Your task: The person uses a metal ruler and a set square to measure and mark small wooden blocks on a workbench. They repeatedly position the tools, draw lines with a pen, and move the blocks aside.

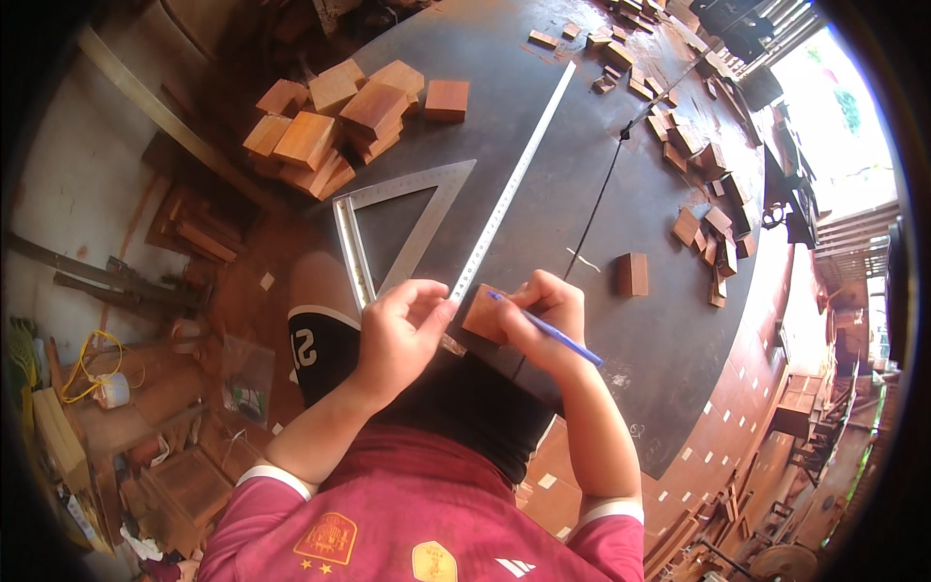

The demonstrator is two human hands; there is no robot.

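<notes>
Workbench point(543, 194) dark and round, scattered wood offcuts, left hand point(402, 325) pressing steel ruler point(509, 189), right hand point(543, 315) gripping blue pen point(548, 330).

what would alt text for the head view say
A person's right hand holds a blue pen against a small wooden block, steadied by the left hand on a long steel ruler. More blocks lie nearby.

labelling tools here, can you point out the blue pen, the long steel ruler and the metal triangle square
blue pen point(548, 330), head view, middle of its barrel
long steel ruler point(514, 179), head view, mid-length of the blade
metal triangle square point(351, 247), head view, its left arm
</notes>
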